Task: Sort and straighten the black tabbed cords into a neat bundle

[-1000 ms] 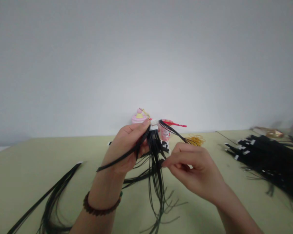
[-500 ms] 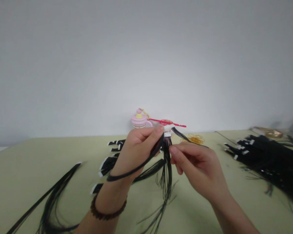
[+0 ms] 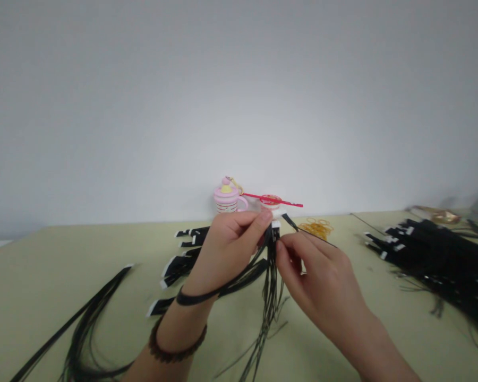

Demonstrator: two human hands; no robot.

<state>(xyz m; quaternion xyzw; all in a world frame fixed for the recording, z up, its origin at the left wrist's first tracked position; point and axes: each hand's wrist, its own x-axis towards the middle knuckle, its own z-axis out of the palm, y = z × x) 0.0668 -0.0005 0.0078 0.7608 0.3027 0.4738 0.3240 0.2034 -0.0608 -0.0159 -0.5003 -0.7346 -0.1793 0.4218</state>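
Observation:
My left hand [image 3: 239, 236] pinches a black wire harness near a white connector [image 3: 276, 224], with thumb and fingers closed. Some of its black wires loop back over my left wrist. My right hand [image 3: 314, 265] is closed too, its thumb and forefinger pinching the black wires [image 3: 271, 281] just below the connector. Those wires hang down and fan out in loose ends. Another black strand [image 3: 290, 222] runs from beside the connector toward the right, behind my right hand. How the connector's far side is held is hidden by my left fingers.
Black harnesses with white connectors [image 3: 177, 269] lie behind my left arm, and a long bundle [image 3: 91, 313] curves at the left. A thick pile of harnesses [image 3: 442, 260] lies at the right. Yellow rubber bands [image 3: 317, 228], a pink cup [image 3: 226, 200] and a red stick [image 3: 290, 202] are near the wall.
The white connector has tilted and dropped slightly. My right hand has turned, with its thumb and forefinger still on the wires. The hanging wire ends have swung a little.

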